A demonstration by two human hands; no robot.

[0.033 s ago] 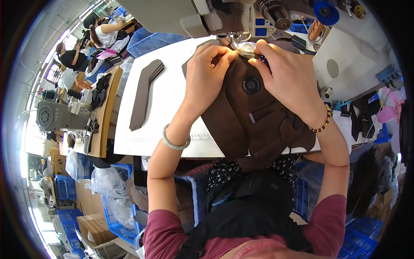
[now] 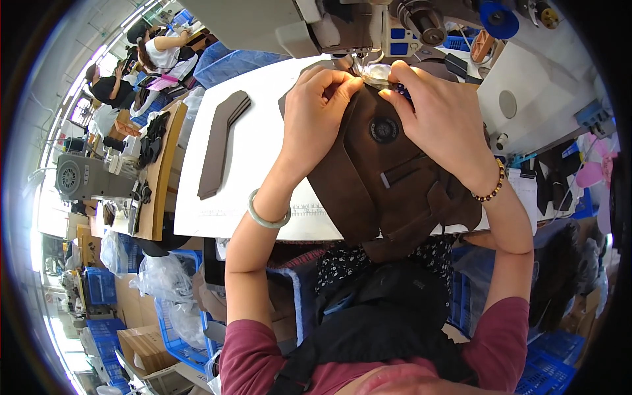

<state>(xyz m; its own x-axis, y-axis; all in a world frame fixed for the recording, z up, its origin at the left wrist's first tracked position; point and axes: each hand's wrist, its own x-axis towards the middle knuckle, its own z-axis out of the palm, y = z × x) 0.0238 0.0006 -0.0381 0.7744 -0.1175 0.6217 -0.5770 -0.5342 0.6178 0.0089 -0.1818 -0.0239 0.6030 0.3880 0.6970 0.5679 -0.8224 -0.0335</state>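
Observation:
A dark brown leather piece [image 2: 359, 164] with a round black badge [image 2: 383, 130] and a short slot lies under the head of a sewing machine [image 2: 342, 33], its near end hanging over the table edge. Close to the needle, my left hand [image 2: 319, 112] pinches the leather's edge between thumb and forefinger. On the other side, my right hand [image 2: 447, 118] rests on the leather, its fingers curled round a small dark blue dotted object [image 2: 403, 92], mostly hidden. Left of my left hand lies a small stack of angled brown strips [image 2: 220, 148].
The white table [image 2: 263, 191] has a ruler scale along its near edge. To the left stands a wooden-edged bench [image 2: 168, 178] with another machine [image 2: 92, 174]. Blue crates [image 2: 174, 336] and clear plastic bags [image 2: 164, 276] sit below. Two people work at the far left.

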